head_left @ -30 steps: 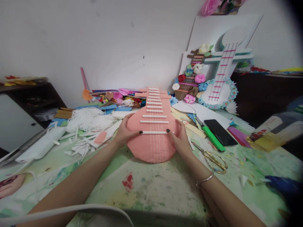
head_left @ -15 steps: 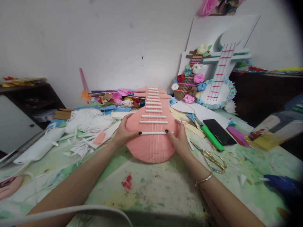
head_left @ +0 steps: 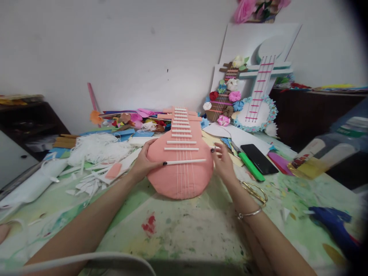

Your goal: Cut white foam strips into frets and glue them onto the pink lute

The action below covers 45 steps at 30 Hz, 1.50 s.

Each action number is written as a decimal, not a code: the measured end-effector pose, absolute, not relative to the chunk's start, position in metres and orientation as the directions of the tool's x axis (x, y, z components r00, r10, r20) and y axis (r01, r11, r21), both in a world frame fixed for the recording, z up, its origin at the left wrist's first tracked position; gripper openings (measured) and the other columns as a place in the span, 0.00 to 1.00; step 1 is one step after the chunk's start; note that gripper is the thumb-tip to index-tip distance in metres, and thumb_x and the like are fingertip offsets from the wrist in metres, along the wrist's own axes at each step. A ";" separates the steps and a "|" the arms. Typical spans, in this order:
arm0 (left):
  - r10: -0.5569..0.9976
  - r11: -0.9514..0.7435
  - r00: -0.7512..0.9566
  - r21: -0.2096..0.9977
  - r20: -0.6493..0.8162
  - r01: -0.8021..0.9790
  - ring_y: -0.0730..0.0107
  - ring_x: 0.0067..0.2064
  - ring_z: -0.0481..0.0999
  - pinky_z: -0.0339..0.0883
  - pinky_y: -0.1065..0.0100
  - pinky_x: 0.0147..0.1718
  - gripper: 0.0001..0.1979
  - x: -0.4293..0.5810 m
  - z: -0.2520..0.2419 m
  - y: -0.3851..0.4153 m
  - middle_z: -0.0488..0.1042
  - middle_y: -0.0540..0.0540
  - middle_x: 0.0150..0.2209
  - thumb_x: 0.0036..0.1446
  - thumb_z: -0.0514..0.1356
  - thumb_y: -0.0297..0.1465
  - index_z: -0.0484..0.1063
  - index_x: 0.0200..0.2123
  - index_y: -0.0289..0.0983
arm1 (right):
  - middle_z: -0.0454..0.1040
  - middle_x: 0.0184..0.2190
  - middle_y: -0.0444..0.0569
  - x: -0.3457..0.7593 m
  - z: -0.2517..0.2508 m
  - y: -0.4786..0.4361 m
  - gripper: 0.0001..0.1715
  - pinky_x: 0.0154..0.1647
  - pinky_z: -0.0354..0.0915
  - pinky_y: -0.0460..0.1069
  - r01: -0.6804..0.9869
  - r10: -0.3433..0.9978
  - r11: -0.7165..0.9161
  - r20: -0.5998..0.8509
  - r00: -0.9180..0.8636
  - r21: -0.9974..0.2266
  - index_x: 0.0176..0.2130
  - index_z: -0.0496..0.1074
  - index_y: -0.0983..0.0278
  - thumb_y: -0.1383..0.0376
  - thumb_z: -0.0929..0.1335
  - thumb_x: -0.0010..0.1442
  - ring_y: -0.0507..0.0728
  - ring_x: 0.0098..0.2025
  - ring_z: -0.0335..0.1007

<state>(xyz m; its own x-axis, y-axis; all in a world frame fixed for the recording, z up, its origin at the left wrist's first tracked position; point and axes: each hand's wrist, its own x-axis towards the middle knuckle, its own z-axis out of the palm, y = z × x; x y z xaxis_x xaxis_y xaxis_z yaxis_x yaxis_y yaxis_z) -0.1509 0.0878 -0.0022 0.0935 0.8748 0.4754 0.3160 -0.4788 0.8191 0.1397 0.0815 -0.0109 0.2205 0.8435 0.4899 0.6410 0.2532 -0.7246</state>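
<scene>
A pink paper-covered instrument model (head_left: 179, 180) lies on the table, its neck pointing away, with white strings and several white crossbars. My left hand (head_left: 145, 163) grips its left edge, the thumb pressing on the left end of the lowest white bar (head_left: 186, 162). That bar tilts slightly, its right end higher. Just off the right edge of the body, my right hand (head_left: 222, 161) has its fingers curled near a small white piece; whether it holds that piece is hard to tell.
Gold scissors (head_left: 254, 191), a green cutter (head_left: 251, 166) and a black phone (head_left: 259, 158) lie to the right. A glue gun (head_left: 333, 222) and a bottle (head_left: 324, 153) are farther right. White scraps and string (head_left: 99, 148) lie left. Decorated instruments (head_left: 255, 103) stand behind.
My right hand has let go of the instrument's right edge and the bar's right end, moving slightly outward. The lowest bar now tilts. The whole view has shifted a little.
</scene>
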 end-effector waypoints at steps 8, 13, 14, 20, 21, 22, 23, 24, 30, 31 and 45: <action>0.858 -0.506 0.097 0.796 0.504 0.333 0.48 0.58 0.61 0.61 0.52 0.53 0.42 -0.151 0.000 0.087 0.62 0.42 0.57 0.37 0.69 0.41 0.57 0.56 0.43 | 0.72 0.18 0.54 0.196 -0.018 0.083 0.10 0.31 0.63 0.55 0.889 0.930 -0.200 0.205 0.304 -0.411 0.15 0.69 0.63 0.61 0.72 0.38 0.66 0.32 0.72; 0.840 -0.534 0.098 0.782 0.533 0.320 0.48 0.59 0.60 0.60 0.52 0.54 0.43 -0.150 0.001 0.085 0.61 0.42 0.58 0.37 0.69 0.42 0.57 0.57 0.43 | 0.72 0.17 0.52 0.188 -0.022 0.083 0.12 0.26 0.61 0.51 0.902 0.934 -0.145 0.246 0.261 -0.406 0.15 0.67 0.62 0.61 0.69 0.44 0.61 0.27 0.72; 0.837 -0.539 0.102 0.778 0.538 0.322 0.48 0.59 0.60 0.59 0.52 0.55 0.43 -0.150 0.001 0.084 0.61 0.42 0.58 0.37 0.69 0.42 0.56 0.57 0.43 | 0.72 0.17 0.52 0.188 -0.019 0.083 0.11 0.26 0.60 0.50 0.903 0.931 -0.133 0.262 0.256 -0.410 0.15 0.67 0.62 0.62 0.69 0.44 0.61 0.26 0.72; 0.827 -0.553 0.106 0.767 0.552 0.326 0.47 0.59 0.59 0.58 0.52 0.56 0.43 -0.151 0.004 0.083 0.61 0.42 0.58 0.37 0.69 0.42 0.57 0.57 0.43 | 0.76 0.29 0.51 0.182 0.015 0.072 0.08 0.34 0.63 0.51 0.860 0.819 -0.019 0.485 0.306 -0.510 0.32 0.71 0.63 0.63 0.64 0.53 0.59 0.32 0.72; 0.826 -0.555 0.107 0.764 0.554 0.327 0.47 0.59 0.59 0.58 0.52 0.56 0.43 -0.151 0.004 0.083 0.61 0.42 0.58 0.37 0.69 0.42 0.57 0.57 0.43 | 0.76 0.31 0.50 0.176 0.020 0.068 0.10 0.36 0.64 0.51 0.829 0.785 0.070 0.544 0.297 -0.554 0.34 0.71 0.64 0.62 0.64 0.54 0.58 0.33 0.72; 0.823 -0.559 0.110 0.761 0.557 0.329 0.47 0.59 0.59 0.58 0.52 0.56 0.43 -0.151 0.004 0.083 0.61 0.42 0.58 0.37 0.69 0.42 0.57 0.57 0.43 | 0.76 0.31 0.50 0.167 0.023 0.064 0.11 0.36 0.65 0.51 0.769 0.739 0.211 0.613 0.279 -0.603 0.35 0.71 0.64 0.60 0.65 0.55 0.57 0.32 0.72; 0.821 -0.562 0.113 0.758 0.560 0.330 0.48 0.59 0.59 0.57 0.52 0.56 0.43 -0.151 0.004 0.083 0.61 0.42 0.58 0.37 0.69 0.42 0.57 0.57 0.43 | 0.76 0.31 0.49 0.157 0.025 0.060 0.11 0.36 0.65 0.51 0.692 0.698 0.361 0.674 0.243 -0.625 0.34 0.72 0.63 0.59 0.66 0.55 0.56 0.32 0.71; 0.818 -0.566 0.116 0.755 0.563 0.331 0.48 0.60 0.59 0.57 0.52 0.57 0.43 -0.151 0.004 0.084 0.60 0.42 0.58 0.37 0.70 0.42 0.57 0.57 0.43 | 0.77 0.31 0.48 0.145 0.027 0.057 0.10 0.36 0.65 0.51 0.620 0.669 0.484 0.718 0.191 -0.617 0.34 0.73 0.62 0.58 0.67 0.55 0.56 0.32 0.71; 0.807 -0.581 0.124 0.737 0.578 0.346 0.48 0.61 0.56 0.53 0.52 0.58 0.43 -0.150 0.005 0.082 0.59 0.42 0.59 0.38 0.69 0.42 0.56 0.57 0.42 | 0.79 0.30 0.44 0.089 0.022 0.049 0.07 0.40 0.64 0.55 0.573 0.614 0.689 0.778 -0.133 -0.445 0.32 0.77 0.56 0.65 0.67 0.56 0.58 0.34 0.67; 0.805 -0.584 0.128 0.734 0.580 0.345 0.49 0.61 0.56 0.53 0.52 0.59 0.43 -0.150 0.005 0.081 0.59 0.42 0.59 0.38 0.69 0.42 0.55 0.57 0.42 | 0.79 0.30 0.44 0.086 0.020 0.051 0.08 0.40 0.63 0.55 0.582 0.605 0.697 0.780 -0.162 -0.419 0.33 0.77 0.56 0.66 0.67 0.56 0.58 0.34 0.67; 0.804 -0.582 0.131 0.726 0.579 0.366 0.49 0.61 0.58 0.54 0.53 0.58 0.44 -0.144 0.009 0.077 0.60 0.40 0.59 0.38 0.68 0.44 0.55 0.57 0.39 | 0.75 0.30 0.47 0.083 0.012 0.058 0.18 0.40 0.65 0.56 0.571 0.594 0.691 0.798 -0.101 -0.443 0.43 0.73 0.60 0.75 0.67 0.53 0.57 0.36 0.68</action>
